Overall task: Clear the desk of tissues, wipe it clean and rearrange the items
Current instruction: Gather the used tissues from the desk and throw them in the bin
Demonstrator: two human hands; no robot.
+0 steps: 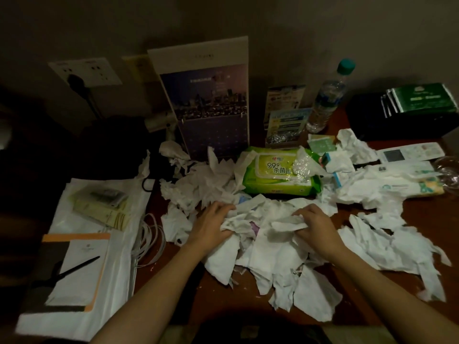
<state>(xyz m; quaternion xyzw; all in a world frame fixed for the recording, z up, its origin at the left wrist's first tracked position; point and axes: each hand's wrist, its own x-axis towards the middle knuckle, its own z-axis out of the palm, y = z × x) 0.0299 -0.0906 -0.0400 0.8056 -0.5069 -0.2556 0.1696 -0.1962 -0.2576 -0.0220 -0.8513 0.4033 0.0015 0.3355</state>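
From the head camera, in dim light, a heap of crumpled white paper tissues (273, 259) covers the middle of the reddish-brown wooden table (422, 214) and spreads towards its right and back. The left hand (211, 224) and the right hand (315, 227) both rest on top of the heap, near each other. The left fingers (223, 208) are curled around a wad of the tissues, and the right fingers (303, 212) are curled around another wad, with a twisted strip of tissue lying between the two hands. Just behind the hands, a bright green plastic pack of wet wipes (278, 175) lies flat, with tissues touching its edges. Further back, a tall desk calendar with a city skyline picture (208, 95) stands upright against the wall. To its right stands a clear plastic water bottle with a teal cap (327, 95). On the left of the table, a white notepad on an orange-edged folder (79, 266) carries a black pen (77, 268), and a coiled white cable (149, 239) lies between it and the tissues. A white remote control (409, 152) lies at the right, partly under tissues.
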